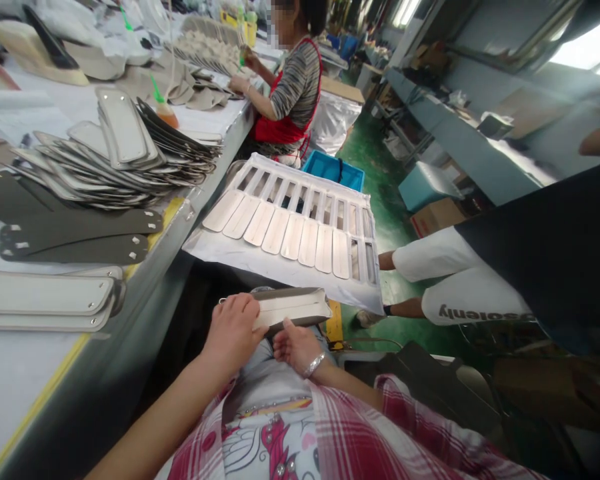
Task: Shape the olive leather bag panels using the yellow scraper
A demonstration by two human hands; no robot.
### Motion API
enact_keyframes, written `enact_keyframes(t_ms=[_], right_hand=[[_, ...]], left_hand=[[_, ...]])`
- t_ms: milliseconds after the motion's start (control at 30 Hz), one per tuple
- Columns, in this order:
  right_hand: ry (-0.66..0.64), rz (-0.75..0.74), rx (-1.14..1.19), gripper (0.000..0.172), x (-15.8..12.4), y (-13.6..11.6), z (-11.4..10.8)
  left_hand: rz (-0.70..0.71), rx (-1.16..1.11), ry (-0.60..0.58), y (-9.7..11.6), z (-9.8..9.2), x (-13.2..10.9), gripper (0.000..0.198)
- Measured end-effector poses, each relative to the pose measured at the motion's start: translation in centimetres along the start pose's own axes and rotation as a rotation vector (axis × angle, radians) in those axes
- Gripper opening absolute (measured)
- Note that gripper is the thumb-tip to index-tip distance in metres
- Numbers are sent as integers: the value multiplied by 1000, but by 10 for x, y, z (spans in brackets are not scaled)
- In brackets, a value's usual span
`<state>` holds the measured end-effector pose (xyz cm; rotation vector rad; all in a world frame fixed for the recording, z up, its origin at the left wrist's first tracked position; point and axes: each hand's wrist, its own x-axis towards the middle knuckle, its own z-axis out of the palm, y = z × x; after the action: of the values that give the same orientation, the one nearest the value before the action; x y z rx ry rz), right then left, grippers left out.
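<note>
Currently the piece (300, 305), dark outside and pale within, lies above the person's lap, just on the near side of the white board (280, 268). The left hand (235, 328) has it by its left end: the fingers lie together over the top, the thumb toward the near edge, so the piece is pinched between them. At that near edge, around the middle, is the right hand (299, 347), its thumb up against the rim and its fingers curled below; whether they truly pinch it, I cannot tell.

I would judge the step to be working along the near edge, with the left hand steadying. The next move, then, seems to call for a firm left hold and a light right touch, keeping the rim even and the pale inner face unrumpled.

Beyond, the board carries a row of pale strips (293, 237) side by side, with slots above them. On the tabletop (45, 373) to the left lie stacked panels (125, 127) and a green-tipped bottle (167, 115). Farther along it sits a co-worker (293, 100) in a red apron.
</note>
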<state>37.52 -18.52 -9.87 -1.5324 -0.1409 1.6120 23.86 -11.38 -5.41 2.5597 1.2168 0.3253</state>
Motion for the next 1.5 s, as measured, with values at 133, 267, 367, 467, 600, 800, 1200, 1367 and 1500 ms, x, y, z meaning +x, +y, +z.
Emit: enact_keyframes(t_ms=[133,267,367,467,600,800,1200,1367,1500], right_hand=[[45,32,24,49,-1,1,8],[50,15,24,48,-1,3,17],[46,17,-3,48,0,4,21],[38,9,-45,50,1,7,26],[0,-8,-91,52,2,10,33],[-72,16,-124,54,-2,8,48],[-76,110,-167,55,-4,11,71],[-92,70,-193,53,2,18,85],[-103,25,-143,45,4,24,93]], left_hand=[[50,3,62,-18,-6,-19,10],[-5,9,147,-19,0,-24,16],[-53,-31,151,-17,5,-21,18],[-77,-56,155,-17,7,-19,19],[-84,-78,158,-18,6,-18,19],[-87,-145,142,-22,6,-21,19],[-100,-322,150,-53,6,-42,14],[-104,-360,165,-59,8,-38,15],[-163,-340,179,-52,4,-36,11]])
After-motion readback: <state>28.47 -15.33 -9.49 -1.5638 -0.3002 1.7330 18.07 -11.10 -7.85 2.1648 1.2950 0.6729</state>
